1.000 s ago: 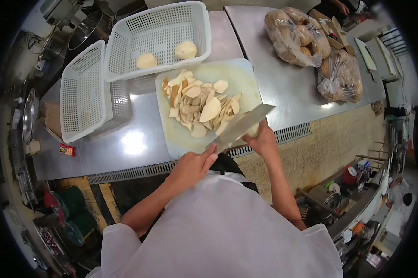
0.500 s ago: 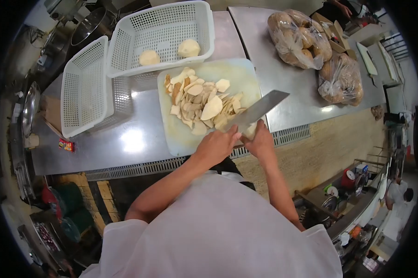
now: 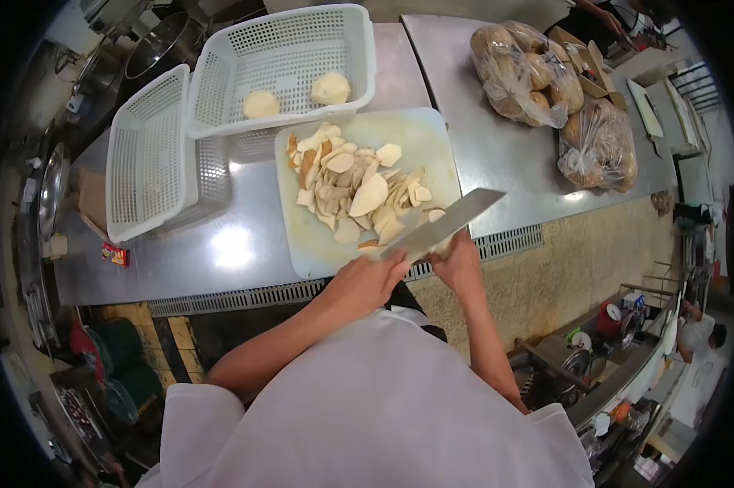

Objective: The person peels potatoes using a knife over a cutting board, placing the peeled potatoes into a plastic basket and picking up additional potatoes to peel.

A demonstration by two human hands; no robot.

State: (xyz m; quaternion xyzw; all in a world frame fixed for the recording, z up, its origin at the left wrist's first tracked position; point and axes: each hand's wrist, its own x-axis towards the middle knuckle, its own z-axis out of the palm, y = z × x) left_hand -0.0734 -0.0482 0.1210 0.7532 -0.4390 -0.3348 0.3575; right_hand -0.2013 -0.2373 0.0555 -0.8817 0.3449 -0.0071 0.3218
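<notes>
My left hand (image 3: 373, 276) is closed around the handle end of a cleaver (image 3: 456, 222), its broad blade slanting up to the right past the board's near corner. Under the blade, my right hand (image 3: 458, 264) grips a pale peeled root vegetable (image 3: 443, 246), mostly hidden by the steel and my fingers. Both hands are at the near edge of a white cutting board (image 3: 420, 134). A heap of pale parings (image 3: 338, 183), some with brown skin, covers the board's middle. Several thin pieces lie close to the blade.
Behind the board, a white perforated basket (image 3: 282, 24) holds two peeled roots (image 3: 331, 89). Another basket (image 3: 147, 154) stands left, near a small red packet (image 3: 115, 254). Clear bags of brown roots (image 3: 525, 73) lie on the right-hand steel table (image 3: 505, 179). Another person's hand (image 3: 609, 18) shows at top right.
Both hands, with the cleaver and the root, have come down toward my body. More cut pieces show on the board's near right part, beside the blade.
</notes>
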